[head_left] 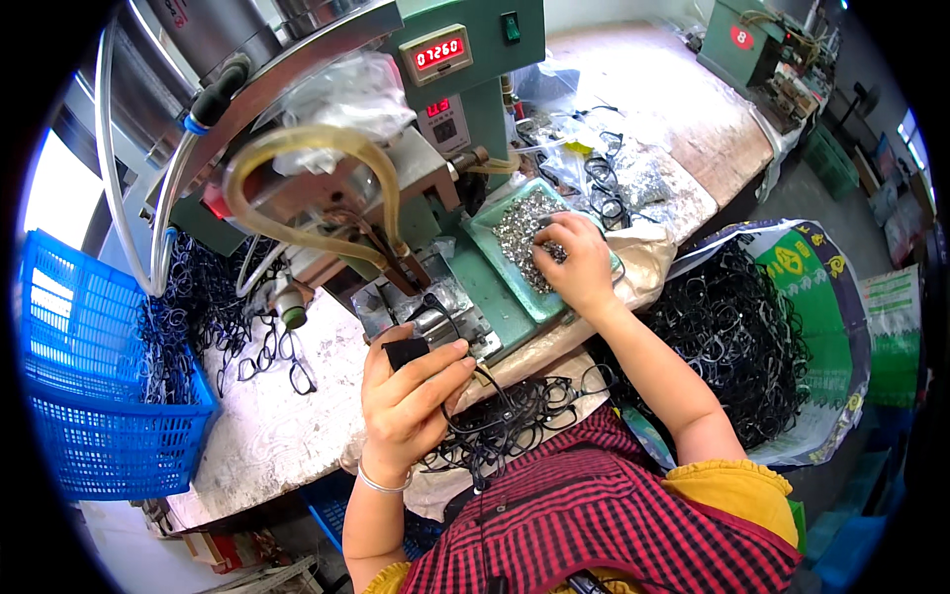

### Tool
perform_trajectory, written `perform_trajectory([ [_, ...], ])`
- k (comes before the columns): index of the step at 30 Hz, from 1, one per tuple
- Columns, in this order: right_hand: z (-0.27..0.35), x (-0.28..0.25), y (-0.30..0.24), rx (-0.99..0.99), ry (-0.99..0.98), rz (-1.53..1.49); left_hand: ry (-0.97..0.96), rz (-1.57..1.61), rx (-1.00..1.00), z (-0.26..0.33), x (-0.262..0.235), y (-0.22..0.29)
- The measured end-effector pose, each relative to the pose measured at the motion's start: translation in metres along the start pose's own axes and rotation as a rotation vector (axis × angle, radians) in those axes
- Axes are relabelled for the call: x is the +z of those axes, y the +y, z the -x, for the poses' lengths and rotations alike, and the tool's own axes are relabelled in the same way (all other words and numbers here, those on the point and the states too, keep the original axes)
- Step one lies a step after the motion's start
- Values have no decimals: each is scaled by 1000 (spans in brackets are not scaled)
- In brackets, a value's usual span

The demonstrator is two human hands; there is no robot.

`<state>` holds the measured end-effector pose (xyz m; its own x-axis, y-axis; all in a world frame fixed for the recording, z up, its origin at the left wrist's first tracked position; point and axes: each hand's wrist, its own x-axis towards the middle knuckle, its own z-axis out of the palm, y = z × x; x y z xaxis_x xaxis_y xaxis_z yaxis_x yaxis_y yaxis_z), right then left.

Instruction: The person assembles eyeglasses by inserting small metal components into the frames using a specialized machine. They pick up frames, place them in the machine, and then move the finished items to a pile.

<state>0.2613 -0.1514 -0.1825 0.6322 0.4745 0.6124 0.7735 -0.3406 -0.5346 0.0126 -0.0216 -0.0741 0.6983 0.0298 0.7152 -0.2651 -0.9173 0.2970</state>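
My left hand [411, 391] is closed around a black eyeglass frame [435, 309], whose loop rests at the metal fixture [460, 317] of a green press. A black wrap [404, 351] covers one of its fingers. Over a pale green tray [485, 241] of small silvery metal parts [519, 233], my right hand [579, 262] has its fingers curled and dipped among the pieces. What those fingertips pinch is hidden. Below the fixture, a heap of black eyeglass frames [510, 421] lies at the table's near edge.
A yellowish hose [312, 134] loops above the fixture. At the left stands a blue basket [114, 436] beside more black frames [178, 307]. On the right, a big open sack [841, 366] holds a dark pile of frames. A second green machine [737, 45] stands far right.
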Motion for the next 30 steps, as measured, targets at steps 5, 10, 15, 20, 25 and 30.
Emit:
perform_trajectory([
  [5, -14, 16, -10, -373, -237, 188, 24, -15, -26, 0, 0, 5],
  [10, -28, 13, -4, -147, 33, -125, 89, -109, -94, 55, 7, 15],
  [15, 14, -8, 12, 639, 323, -972, 480, -352, -611, 118, -35, -48],
  [20, 8, 89, 16, 632, 254, -1425, 76, -600, -611, 136, -51, -225],
  [25, -9, 54, -48, 264, 193, -658, -17, -612, -650, 72, 11, -190],
  [30, 5, 31, -31, 189, 203, -548, -98, -536, -680, 60, 37, -187],
])
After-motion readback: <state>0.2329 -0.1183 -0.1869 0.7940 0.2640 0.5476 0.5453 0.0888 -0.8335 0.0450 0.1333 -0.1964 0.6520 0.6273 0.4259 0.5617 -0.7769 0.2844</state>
